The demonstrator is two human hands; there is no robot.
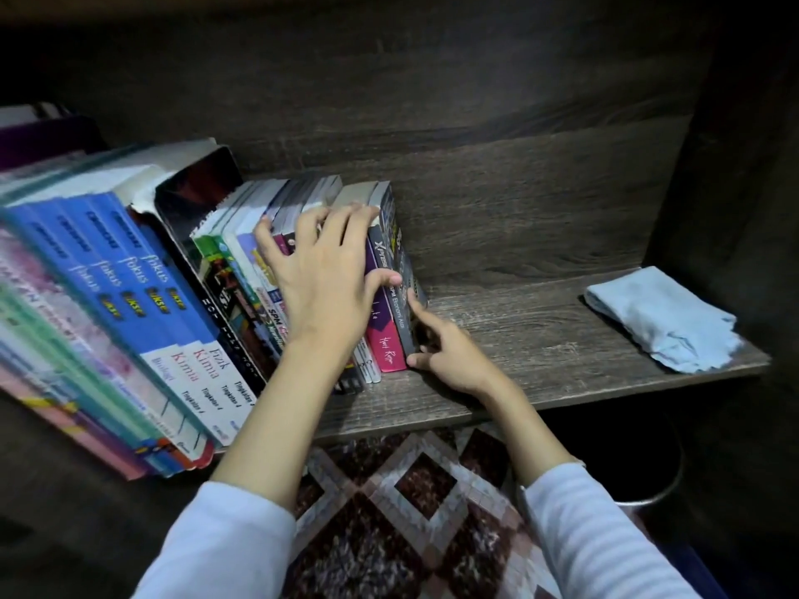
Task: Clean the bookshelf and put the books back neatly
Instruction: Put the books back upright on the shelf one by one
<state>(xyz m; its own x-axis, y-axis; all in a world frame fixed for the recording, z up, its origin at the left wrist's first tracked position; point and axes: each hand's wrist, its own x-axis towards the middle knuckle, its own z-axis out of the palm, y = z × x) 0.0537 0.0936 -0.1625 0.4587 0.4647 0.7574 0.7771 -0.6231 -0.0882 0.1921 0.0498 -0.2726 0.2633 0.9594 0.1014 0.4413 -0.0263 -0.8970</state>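
One row of books (173, 296) stands on the left half of the shelf (540, 339). Their spines face outward and their long axes are upright, with the tops tipped a little to the left. The grey book (391, 270) ends the row on the right, next to a pink one (385, 343).

Both hands are on this end. The left hand (322, 278) lies spread over the spines and top edges of the small books, thumb pressed on the grey spine. The right hand (449, 356) touches the grey book's outer cover with a straight forefinger, its other fingers loosely curled around nothing.

One folded pale-blue cloth (661, 317) lies at the shelf's right end, well apart from the books. A patterned rug (410, 512) lies below.
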